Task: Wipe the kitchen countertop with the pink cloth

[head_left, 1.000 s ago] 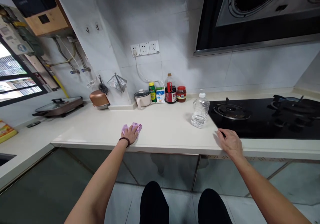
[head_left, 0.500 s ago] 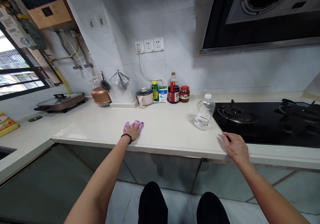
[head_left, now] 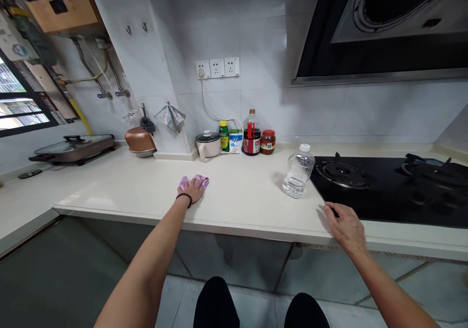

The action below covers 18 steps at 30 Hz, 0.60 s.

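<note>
My left hand (head_left: 192, 190) presses down on a pink cloth (head_left: 202, 180) lying on the pale countertop (head_left: 241, 201), fingers curled over it. A dark bead bracelet circles that wrist. My right hand (head_left: 345, 223) rests flat with fingers apart on the counter's front edge, at the corner of the black gas hob (head_left: 387, 186), holding nothing. A clear plastic water bottle (head_left: 298, 171) with a white cap stands between the two hands, nearer the right one.
Against the back wall stand a small white pot (head_left: 207, 144), a green bottle (head_left: 224, 136), a dark sauce bottle (head_left: 250, 133) and a red jar (head_left: 268, 142). A copper pot (head_left: 139, 141) and a lidded electric pan (head_left: 75, 147) sit at left. A range hood (head_left: 383, 26) hangs overhead.
The view has shifted left and slightly up. My left hand with the pink cloth slid a little farther from the counter's front edge. My right hand stayed on the counter edge.
</note>
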Tool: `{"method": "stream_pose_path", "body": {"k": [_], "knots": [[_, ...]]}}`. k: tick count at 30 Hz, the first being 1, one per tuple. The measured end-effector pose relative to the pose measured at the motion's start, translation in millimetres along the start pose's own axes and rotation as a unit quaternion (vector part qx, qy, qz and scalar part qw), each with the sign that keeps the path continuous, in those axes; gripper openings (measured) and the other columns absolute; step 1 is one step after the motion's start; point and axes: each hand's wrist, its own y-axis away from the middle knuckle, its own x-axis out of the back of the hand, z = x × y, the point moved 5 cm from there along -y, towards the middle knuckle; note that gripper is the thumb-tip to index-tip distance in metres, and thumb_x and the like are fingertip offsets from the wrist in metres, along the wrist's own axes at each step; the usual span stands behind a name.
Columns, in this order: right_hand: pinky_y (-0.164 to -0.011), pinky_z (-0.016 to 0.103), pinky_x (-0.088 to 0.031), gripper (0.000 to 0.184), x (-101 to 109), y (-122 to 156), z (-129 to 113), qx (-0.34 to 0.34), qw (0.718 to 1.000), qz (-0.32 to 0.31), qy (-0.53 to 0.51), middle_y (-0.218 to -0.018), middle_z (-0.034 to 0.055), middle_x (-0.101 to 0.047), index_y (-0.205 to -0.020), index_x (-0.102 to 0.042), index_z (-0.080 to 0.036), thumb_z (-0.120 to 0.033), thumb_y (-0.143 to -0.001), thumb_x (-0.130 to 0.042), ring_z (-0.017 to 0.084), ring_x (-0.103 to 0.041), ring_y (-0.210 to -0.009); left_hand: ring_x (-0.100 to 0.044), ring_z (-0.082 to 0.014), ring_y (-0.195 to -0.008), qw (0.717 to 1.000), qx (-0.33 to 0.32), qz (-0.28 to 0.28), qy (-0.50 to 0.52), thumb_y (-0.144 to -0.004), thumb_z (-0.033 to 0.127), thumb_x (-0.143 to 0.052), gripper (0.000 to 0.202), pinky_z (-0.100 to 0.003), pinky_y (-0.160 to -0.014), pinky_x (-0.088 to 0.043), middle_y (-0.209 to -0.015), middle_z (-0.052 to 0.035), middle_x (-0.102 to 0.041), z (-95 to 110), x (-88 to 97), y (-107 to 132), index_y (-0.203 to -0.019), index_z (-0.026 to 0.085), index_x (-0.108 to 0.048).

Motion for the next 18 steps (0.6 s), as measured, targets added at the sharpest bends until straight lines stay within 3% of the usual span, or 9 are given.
{"method": "stream_pose_path", "body": {"k": [18], "knots": [[-0.106, 0.050, -0.052, 0.057, 2.1, -0.8, -4.4, 0.011, 1.000, 0.001, -0.008, -0.116, 0.0128, -0.077, -0.112, -0.078, -0.022, -0.064, -0.098, -0.042, 0.032, -0.064, -0.116, -0.027, -0.0416, -0.163, 1.000, -0.005, 0.022, -0.006, -0.103, 0.054, -0.021, 0.067, -0.078, -0.119, -0.030, -0.181, -0.0039, -0.026, 2.1, -0.4, -4.8, -0.169, 0.045, -0.031]]}}
